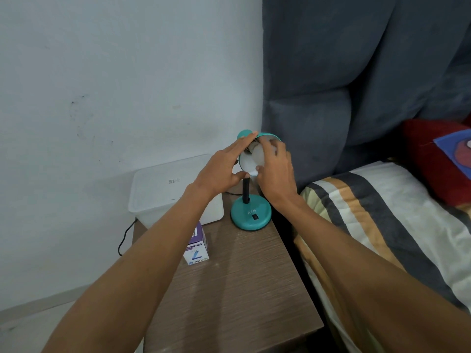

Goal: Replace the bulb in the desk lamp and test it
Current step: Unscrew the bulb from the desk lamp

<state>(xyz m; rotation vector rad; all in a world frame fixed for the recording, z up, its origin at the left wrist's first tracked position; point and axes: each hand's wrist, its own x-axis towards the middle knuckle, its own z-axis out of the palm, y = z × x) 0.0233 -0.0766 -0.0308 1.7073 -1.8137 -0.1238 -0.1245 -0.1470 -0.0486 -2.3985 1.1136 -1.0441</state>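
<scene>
A teal desk lamp stands at the back of the bedside table on its round base (251,214), with a black rocker switch on the front. Its shade (246,163) is tilted so the white inside faces me. A white bulb (257,155) sits inside the shade. My right hand (274,171) reaches into the shade and its fingers curl round the bulb. My left hand (224,168) steadies the shade from the left, fingers stretched along its outer rim and thumb under its lower edge.
A purple and white bulb box (197,247) lies on the wooden table (242,289) near my left forearm. A translucent white plastic bin (163,184) stands behind it. A black cord (126,236) hangs off the table's left side. A striped bed (369,225) adjoins the right.
</scene>
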